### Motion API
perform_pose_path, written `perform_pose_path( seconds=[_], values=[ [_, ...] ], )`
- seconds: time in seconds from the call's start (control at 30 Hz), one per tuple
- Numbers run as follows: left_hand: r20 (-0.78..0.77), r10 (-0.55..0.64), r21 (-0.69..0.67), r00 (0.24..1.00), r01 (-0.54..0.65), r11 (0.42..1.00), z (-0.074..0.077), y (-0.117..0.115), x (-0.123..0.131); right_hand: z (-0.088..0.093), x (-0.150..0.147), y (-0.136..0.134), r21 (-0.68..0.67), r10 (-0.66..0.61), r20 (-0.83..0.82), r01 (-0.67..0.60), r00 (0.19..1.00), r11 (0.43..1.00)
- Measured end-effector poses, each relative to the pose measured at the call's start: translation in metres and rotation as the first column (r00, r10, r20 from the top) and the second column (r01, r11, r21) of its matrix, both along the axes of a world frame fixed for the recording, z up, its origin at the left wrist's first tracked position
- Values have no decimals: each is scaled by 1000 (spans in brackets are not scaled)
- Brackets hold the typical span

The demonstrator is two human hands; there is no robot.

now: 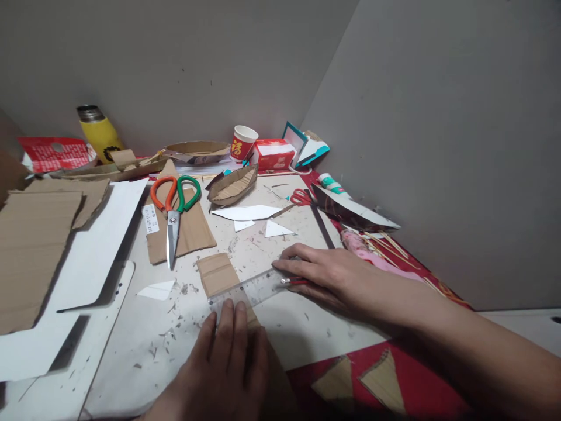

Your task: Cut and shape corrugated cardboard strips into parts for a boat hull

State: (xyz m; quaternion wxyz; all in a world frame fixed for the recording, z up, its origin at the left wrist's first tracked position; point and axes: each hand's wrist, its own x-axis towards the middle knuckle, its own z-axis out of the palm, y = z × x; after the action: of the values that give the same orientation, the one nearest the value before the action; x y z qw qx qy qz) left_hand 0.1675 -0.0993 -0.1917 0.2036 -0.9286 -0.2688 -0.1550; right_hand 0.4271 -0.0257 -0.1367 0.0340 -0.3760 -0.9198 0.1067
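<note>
A clear plastic ruler [265,287] lies slantwise across a strip of brown cardboard [218,273]. My left hand [230,356] is flat on the cardboard, fingers stretched out and tips pressing the ruler's near-left edge. At the ruler's right end rests my right hand [326,275], its index and middle fingertips touching the plastic. Under its curled fingers is a slim red tool with a silver tip [294,282], perhaps a pen; most of it is hidden. Beyond the ruler, scissors [172,219] with one orange and one green handle lie on a cardboard piece [197,225].
Stacked cardboard [39,245] and white sheets [103,234] fill the left. Cardboard boat shapes [234,186], a paper cup [243,143], a yellow bottle [100,137] and red scissors [301,197] stand or lie further back. Cardboard triangles [383,383] lie on red cloth at front right.
</note>
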Motion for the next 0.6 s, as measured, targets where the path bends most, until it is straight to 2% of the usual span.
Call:
perform_pose_path(
  seconds=[0.27, 0.43, 0.6],
  values=[
    [-24, -24, -51, 999, 23, 998, 2, 3, -1, 5, -2, -1, 50, -29, 58, 26, 998, 998],
    [-56, -84, -75, 995, 80, 994, 2, 5, -2, -2, 8, 0, 141, -84, 95, 70, 992, 988],
    [-20, -74, -83, 997, 72, 994, 0, 5, -3, -6, 14, 2, 134, -95, 118, 79, 988, 988]
  ],
)
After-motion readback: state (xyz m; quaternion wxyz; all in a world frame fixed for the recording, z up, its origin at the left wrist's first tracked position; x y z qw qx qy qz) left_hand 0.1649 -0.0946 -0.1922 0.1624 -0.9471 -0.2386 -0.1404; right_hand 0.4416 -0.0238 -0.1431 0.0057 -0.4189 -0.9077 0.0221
